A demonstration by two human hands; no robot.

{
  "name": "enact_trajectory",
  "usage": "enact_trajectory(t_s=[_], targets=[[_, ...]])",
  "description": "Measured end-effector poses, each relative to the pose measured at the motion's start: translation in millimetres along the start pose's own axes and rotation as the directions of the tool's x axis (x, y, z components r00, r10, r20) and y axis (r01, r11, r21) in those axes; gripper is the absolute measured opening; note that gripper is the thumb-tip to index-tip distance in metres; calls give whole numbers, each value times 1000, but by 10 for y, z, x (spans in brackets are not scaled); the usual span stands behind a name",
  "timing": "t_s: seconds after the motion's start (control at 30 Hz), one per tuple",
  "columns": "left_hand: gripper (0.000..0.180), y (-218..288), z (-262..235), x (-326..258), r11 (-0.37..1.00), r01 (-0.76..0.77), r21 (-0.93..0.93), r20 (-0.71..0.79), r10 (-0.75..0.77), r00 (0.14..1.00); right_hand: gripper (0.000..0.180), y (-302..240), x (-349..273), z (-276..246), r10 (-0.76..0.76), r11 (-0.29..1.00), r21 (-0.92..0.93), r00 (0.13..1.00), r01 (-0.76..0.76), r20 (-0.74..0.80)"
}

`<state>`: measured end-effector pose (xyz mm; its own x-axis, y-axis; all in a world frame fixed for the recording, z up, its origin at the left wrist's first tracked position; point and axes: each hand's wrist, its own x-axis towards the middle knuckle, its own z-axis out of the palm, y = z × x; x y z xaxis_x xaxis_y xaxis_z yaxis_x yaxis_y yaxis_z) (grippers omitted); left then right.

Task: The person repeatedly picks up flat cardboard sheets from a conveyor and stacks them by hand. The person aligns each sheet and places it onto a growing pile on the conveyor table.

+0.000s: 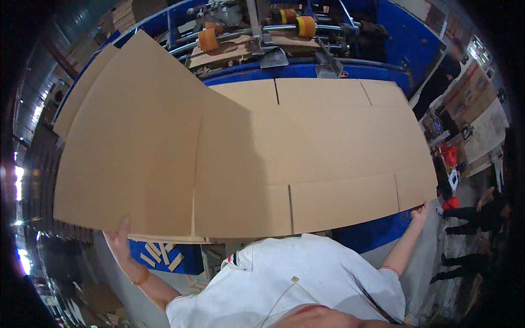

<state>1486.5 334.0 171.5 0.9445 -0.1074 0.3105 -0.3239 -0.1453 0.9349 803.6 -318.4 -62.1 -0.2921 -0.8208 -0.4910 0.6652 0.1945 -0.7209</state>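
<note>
A wide, slotted sheet of brown corrugated cardboard (339, 136) stretches across the blue machine in front of me. Its left panel (120, 142) is folded up along a crease and casts a shadow on the middle of the sheet. My left hand (118, 234) grips the near edge of that raised panel, thumb on top and the other fingers hidden beneath. At the near right corner, my right hand (420, 212) is closed on the sheet's edge. Short slots cut into the near and far edges. More cardboard (85, 93) shows behind the raised panel at the far left.
Beyond the sheet, the blue machine frame (404, 44) carries metal shafts with orange rollers (306, 26). Cardboard offcuts (158, 254) lie on a blue surface by my left forearm. Several people stand at the right, one near the machine's far right corner, close to printed cartons (467, 93).
</note>
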Motion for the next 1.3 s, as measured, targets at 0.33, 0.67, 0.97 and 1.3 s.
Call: enact_trajectory(t_s=[0.33, 0.67, 0.97, 1.3], targets=[[36, -216, 748, 167, 987, -91, 133, -60, 99, 993, 32, 671, -3086, 1163, -794, 597, -97, 604, 796, 66], [18, -102, 1059, -290, 980, -185, -76, -194, 167, 967, 21, 1018, -3155, 1412, -695, -85, -109, 19, 990, 719], [59, -388, 1931, -476, 644, -746, 171, 668, 481, 568, 58, 1379, -2718, 2069, -306, 52, 171, -148, 984, 941], [75, -623, 2295, -515, 512, -833, 210, 893, 246, 376, 65, 1907, -2895, 2205, 320, -288, 473, -382, 832, 867]])
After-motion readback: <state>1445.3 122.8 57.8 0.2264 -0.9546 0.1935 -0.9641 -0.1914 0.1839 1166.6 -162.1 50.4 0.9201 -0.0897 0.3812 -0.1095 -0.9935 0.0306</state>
